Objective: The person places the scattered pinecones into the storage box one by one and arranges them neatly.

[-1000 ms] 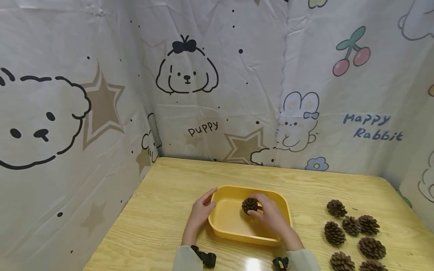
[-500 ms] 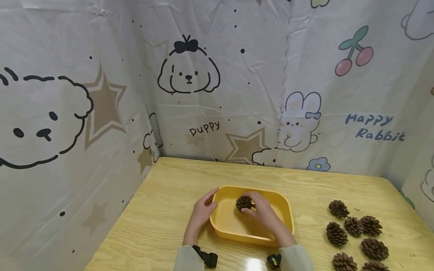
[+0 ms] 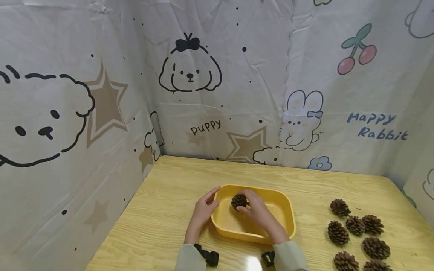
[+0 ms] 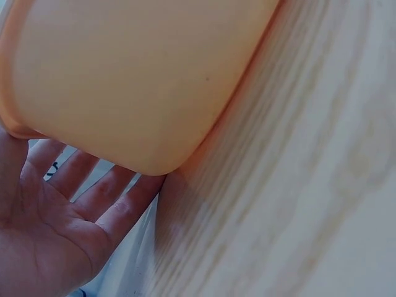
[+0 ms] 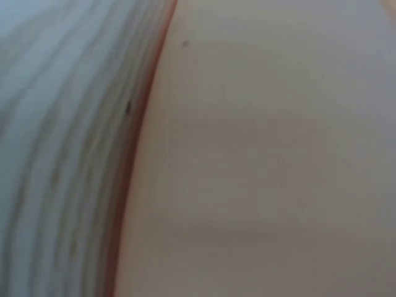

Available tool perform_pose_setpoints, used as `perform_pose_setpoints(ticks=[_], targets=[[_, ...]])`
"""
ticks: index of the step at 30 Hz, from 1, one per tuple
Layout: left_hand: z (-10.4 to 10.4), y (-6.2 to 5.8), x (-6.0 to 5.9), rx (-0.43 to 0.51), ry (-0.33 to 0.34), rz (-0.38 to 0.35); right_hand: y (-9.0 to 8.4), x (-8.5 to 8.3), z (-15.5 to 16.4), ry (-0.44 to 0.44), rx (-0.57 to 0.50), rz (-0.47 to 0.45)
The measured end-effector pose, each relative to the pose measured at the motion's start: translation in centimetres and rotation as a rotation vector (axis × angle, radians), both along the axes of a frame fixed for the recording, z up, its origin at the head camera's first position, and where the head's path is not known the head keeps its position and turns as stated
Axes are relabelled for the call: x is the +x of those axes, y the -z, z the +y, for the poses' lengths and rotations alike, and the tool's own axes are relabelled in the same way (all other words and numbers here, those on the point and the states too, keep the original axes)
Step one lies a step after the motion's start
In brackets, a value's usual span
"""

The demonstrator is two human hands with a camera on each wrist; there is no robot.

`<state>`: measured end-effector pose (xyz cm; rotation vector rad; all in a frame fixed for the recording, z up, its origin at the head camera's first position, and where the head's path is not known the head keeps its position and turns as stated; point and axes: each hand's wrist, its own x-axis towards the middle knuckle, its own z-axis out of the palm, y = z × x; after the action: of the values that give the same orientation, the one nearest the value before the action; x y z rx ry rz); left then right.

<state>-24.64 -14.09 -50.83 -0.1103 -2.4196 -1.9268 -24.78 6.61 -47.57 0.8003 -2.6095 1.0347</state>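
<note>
A yellow plastic tray (image 3: 237, 235) with rounded corners stands on the wooden table, and its inside faces up in the head view. My right hand (image 3: 260, 215) reaches over the front rim and pinches a brown pine cone (image 3: 238, 202) between thumb and fingers, over the tray's left half. At the tray's left end my left hand (image 3: 202, 209) rests with fingers extended along the outside wall. The left wrist view shows that hand (image 4: 59, 226) with its fingertips against the tray (image 4: 136, 80), thumb up by the rim. In the right wrist view the tray's outer wall (image 5: 260, 161) hides the right hand.
Several pine cones (image 3: 375, 248) lie loose on the table (image 3: 176, 180) to the right of the tray. A printed cloth (image 3: 217, 75) hangs behind the table and along its sides. Black straps (image 3: 207, 256) circle both wrists.
My right hand has carried the pine cone leftward over the tray. The left hand keeps its place at the tray's left end. The head view has shifted slightly.
</note>
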Motion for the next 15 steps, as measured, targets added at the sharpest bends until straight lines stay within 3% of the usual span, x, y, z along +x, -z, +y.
perform_pose_setpoints(ticks=[10, 15], targets=[[0.2, -0.5, 0.5, -0.015, 0.017, -0.003, 0.3, -0.2, -1.4, 0.005, 0.049, -0.049], [0.3, -2.8, 1.6, 0.002, 0.027, -0.010, 0.3, -0.2, -2.0, 0.008, 0.074, -0.049]])
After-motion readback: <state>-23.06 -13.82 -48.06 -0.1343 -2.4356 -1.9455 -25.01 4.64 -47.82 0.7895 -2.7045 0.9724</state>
